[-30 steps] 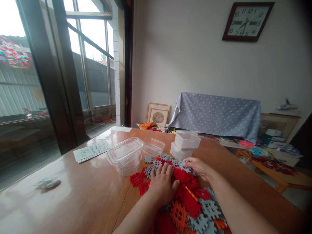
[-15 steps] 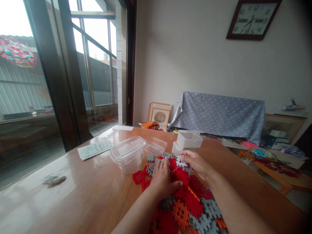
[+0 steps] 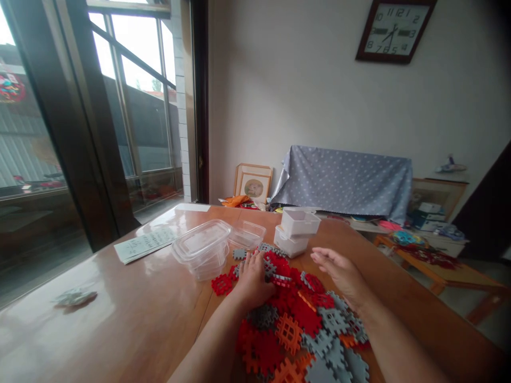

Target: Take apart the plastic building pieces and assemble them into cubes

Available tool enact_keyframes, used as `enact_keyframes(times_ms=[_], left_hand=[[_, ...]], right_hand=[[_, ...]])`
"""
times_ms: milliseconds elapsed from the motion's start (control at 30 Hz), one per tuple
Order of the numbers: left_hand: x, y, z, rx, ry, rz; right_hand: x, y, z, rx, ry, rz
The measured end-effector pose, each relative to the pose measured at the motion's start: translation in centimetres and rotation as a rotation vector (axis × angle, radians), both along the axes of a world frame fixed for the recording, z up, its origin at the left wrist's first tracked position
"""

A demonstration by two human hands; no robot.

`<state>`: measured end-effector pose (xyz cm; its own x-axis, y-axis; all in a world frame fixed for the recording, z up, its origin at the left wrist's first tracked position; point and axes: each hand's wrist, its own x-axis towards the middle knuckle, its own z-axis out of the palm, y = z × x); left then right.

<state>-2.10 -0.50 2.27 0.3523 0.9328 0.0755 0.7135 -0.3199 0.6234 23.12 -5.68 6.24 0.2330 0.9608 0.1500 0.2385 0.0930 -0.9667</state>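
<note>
A heap of interlocking plastic building tiles, red, grey and orange, covers the near middle of the table. My left hand [image 3: 253,282] rests on the heap's far left part, fingers stretched over red and grey tiles and thumb out to the right. By its thumb lies a grey-and-red tile [image 3: 282,279]. To the right, my right hand [image 3: 338,270] is raised beside the heap, fingers loosely bent, with nothing visible in it. Below the hands lie an orange tile [image 3: 289,333] and several grey tiles [image 3: 334,321].
Clear plastic containers [image 3: 203,247] stand behind the heap on the left. Two stacked white boxes [image 3: 293,239] are at its back right. Written paper sheets [image 3: 144,243] and a small plastic packet [image 3: 75,297] lie on the wooden table [image 3: 131,330]. A low side table [image 3: 447,260] stands right.
My right hand has let go of the grey tile and moved right, away from the heap. My left hand stays over the heap, its thumb drawn in. The view has turned slightly right.
</note>
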Motion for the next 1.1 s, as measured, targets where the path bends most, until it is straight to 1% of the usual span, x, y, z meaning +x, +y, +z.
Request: enact_keyframes(times_ms=[67,133,200,267,333,433,533,633,700,800,933,1100], left_hand=[[-0.2,-0.4,0.7,-0.001,0.013,-0.039],[-0.3,-0.8,1.3,-0.016,0.021,-0.092],[-0.3,-1.1,1.6,-0.038,0.031,-0.141],[-0.2,-1.5,1.7,-0.051,0.039,-0.18],[0.0,-1.8,1.6,-0.048,0.043,-0.193],[0.1,-1.9,1.2,-0.022,0.056,-0.177],[0.2,-1.8,0.7,0.01,0.065,-0.151],[0.1,-1.6,0.3,0.027,0.07,-0.137],[0.0,-1.4,0.0,0.033,0.078,-0.138],[0.1,-1.2,-0.3,0.048,0.063,-0.125],[0.2,-0.8,-0.8,0.097,0.034,-0.081],[0.3,-0.7,-0.6,0.212,0.025,-0.046]], right_hand=[[2.4,-1.4,-1.3,0.011,-0.053,-0.125],[4.6,-3.1,-2.8,-0.032,-0.12,-0.199],[6.2,-5.0,-4.3,-0.109,-0.205,-0.223],[7.0,-7.1,-5.6,-0.156,-0.316,-0.186],[6.8,-9.2,-6.7,-0.156,-0.489,-0.133],[5.0,-11.9,-7.6,-0.057,-0.754,-0.07],[2.9,-13.4,-8.1,0.004,-0.978,0.046],[1.5,-13.4,-8.4,0.029,-1.1,0.138],[1.1,-12.6,-8.5,0.037,-1.124,0.149],[0.7,-11.1,-8.4,0.051,-1.11,0.136],[0.1,-8.9,-7.8,0.093,-1.062,0.114],[-0.4,-6.1,-7.2,0.164,-0.978,0.081]])
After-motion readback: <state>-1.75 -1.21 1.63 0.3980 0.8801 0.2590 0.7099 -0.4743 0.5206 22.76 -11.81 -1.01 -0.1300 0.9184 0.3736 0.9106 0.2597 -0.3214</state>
